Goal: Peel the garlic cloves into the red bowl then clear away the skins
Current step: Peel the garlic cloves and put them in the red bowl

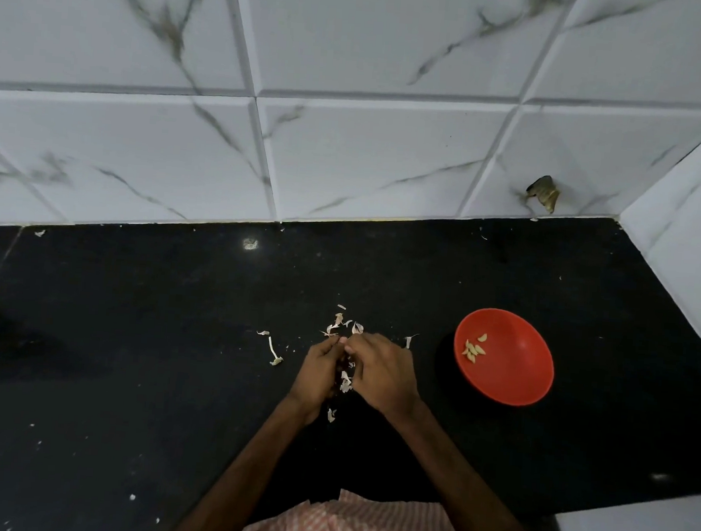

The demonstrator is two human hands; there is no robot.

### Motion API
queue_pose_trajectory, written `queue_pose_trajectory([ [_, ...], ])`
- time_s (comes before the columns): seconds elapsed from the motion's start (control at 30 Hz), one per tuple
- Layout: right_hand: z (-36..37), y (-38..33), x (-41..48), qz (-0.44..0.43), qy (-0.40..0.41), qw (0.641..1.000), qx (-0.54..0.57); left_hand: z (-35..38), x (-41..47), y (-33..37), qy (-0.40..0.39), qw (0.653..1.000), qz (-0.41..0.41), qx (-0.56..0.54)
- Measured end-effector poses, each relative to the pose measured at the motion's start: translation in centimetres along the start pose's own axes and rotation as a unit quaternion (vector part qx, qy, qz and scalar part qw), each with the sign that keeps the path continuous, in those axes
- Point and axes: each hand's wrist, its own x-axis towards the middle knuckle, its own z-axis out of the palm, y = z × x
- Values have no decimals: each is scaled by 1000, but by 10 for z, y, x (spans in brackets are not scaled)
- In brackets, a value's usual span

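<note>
The red bowl (515, 376) stands on the black bench (127, 353), off to the right. My left hand (318, 371) and right hand (378, 371) curl together, fingertips pinching what I judge is a clove, hidden between them. I'd peel low over the skins (338, 322), then drop it among the peeled cloves (473, 348). No writing shows.

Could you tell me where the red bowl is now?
In the head view, the red bowl sits on the black counter, right of the right hand.
</note>
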Motion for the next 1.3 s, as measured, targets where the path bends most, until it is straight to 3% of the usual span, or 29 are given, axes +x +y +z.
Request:
queue_pose_trajectory([
  [0.13, -2, 1, 2, -59, -17, 997, -40, -6, 5, 1, 0, 993, -105, -60],
  [0.2, 0, 0, 1, -61, -28, 997, -36, -8, 6, 0, -7, 991, -118, -57],
  [0.3, 4, -6, 0, 86, -41, 993, 76, -7, 3, -2, -25, 999, -44, -1],
  [0.4, 6, -11, 2, 266, -74, 923, 269, -3, 3, -1, -10, 998, 59, 31],
  [0.47, 6, -12, 3, 315, -68, 871, 372, -2, 4, 0, 5, 995, 88, 41],
  [0.5, 5, -13, 3, 308, -71, 866, 389, -1, 4, 0, 13, 996, 83, 27],
  [0.57, 1, -9, 2, 230, -93, 909, 335, -2, 1, 2, 21, 999, 36, -24],
  [0.63, 0, -3, 1, 123, -105, 968, 191, -6, 1, 2, 16, 999, -30, -41],
  [0.7, 0, 1, 1, 62, -65, 991, 95, -9, 3, 3, 17, 994, -87, -63],
  [0.83, 3, 1, -1, 15, -25, 999, 44, -9, 6, 3, 21, 989, -117, -93],
  [1.03, 1, 3, -3, 67, -20, 991, 114, -4, 2, 7, 9, 999, -50, -18],
  [1.13, 12, 2, -3, 245, -16, 933, 263, 5, 7, 4, 20, 998, -49, -18],
  [1.23, 18, 15, -15, 458, 16, 803, 380, 6, 12, -13, 59, 996, -60, -18],
  [1.3, 13, 21, -22, 545, 27, 713, 441, 7, 12, -17, 67, 996, -52, -10],
])
